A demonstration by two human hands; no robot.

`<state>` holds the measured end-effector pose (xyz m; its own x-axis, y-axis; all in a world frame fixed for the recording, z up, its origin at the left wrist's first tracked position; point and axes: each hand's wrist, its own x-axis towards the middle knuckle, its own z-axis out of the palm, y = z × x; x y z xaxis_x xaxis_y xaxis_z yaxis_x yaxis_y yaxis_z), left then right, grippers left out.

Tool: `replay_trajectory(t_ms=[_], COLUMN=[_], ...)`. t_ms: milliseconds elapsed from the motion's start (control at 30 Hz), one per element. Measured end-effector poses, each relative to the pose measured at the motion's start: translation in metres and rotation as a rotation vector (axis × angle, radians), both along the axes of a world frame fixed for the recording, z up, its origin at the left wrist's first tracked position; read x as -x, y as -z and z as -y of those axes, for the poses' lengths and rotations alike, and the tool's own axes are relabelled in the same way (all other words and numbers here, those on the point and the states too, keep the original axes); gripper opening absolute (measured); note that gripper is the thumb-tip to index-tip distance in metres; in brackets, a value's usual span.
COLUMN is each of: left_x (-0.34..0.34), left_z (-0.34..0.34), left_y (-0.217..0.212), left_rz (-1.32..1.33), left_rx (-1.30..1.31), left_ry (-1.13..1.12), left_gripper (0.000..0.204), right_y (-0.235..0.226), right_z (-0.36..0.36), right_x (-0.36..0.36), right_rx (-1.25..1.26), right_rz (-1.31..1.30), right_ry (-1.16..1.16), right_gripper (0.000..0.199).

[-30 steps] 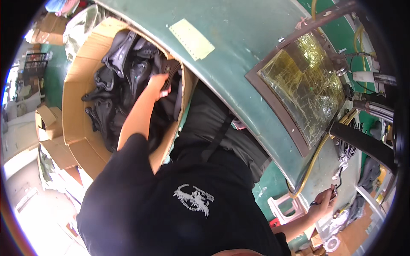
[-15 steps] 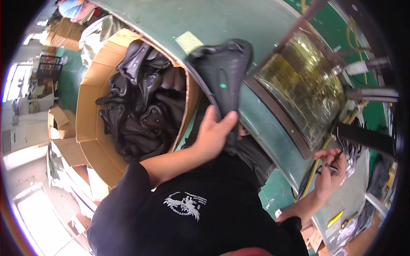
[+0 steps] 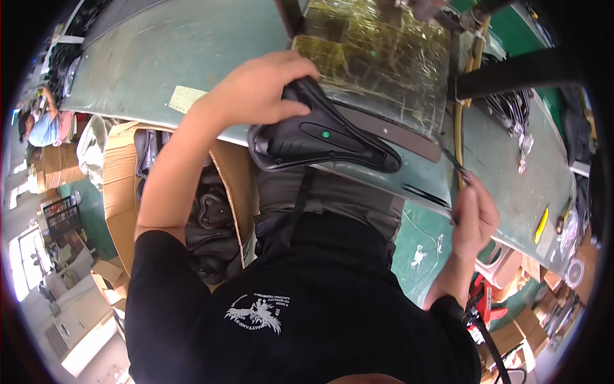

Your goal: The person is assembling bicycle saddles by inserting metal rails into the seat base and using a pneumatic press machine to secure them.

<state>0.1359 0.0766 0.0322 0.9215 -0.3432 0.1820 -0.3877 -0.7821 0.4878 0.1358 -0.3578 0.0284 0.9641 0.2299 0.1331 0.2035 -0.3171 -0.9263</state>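
A black bicycle saddle with a green dot lies tilted over the front edge of the green bench, its nose pointing right. My left hand grips its wide rear end, thumb on the near face and fingers over the far edge. Beyond the saddle's nose, my right hand is closed on a slim black two-pronged item. Its prongs stand apart and point toward the saddle; its exact kind is unclear.
A cardboard box of black saddles stands left, partly behind my left arm. On the bench are a pale card, a yellow-filmed panel with a brown edge, a black bar and a yellow knife.
The saddle has turned so its nose points right. My left hand has gone from its narrow end to its wide end. My right hand has the black item spread toward the saddle. The view has swung.
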Motion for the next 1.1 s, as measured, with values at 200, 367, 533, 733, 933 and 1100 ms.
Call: replay_trajectory(t_ms=[200,367,533,733,933,1100], left_x=[0.039,0.092,0.126,0.135,0.14,0.145], left_z=[0.038,0.067,0.075,0.07,0.074,0.082], left_y=[-0.004,0.035,0.052,0.049,0.047,0.05], left_rz=[-0.353,-0.172,-0.425,-0.514,-0.59,-0.567], left_rx=[0.256,0.596,0.75,0.927,0.994,1.1], left_ry=[0.028,0.021,0.003,0.061,0.002,0.026], left_gripper=[0.039,0.042,0.047,0.063,0.058,0.045], right_y=[-0.012,-0.001,0.002,-0.005,-0.009,-0.015], right_z=[-0.061,-0.054,-0.052,-0.05,-0.055,-0.055], right_x=[0.006,0.01,0.015,0.015,0.019,0.018], right_rx=[0.122,0.205,0.284,0.276,0.26,0.258], right_rz=[0.203,0.247,0.25,0.261,0.324,0.352], right_ry=[-0.469,-0.586,-0.731,-0.818,-0.862,-0.958], right_gripper=[0.03,0.032,0.032,0.032,0.035,0.034])
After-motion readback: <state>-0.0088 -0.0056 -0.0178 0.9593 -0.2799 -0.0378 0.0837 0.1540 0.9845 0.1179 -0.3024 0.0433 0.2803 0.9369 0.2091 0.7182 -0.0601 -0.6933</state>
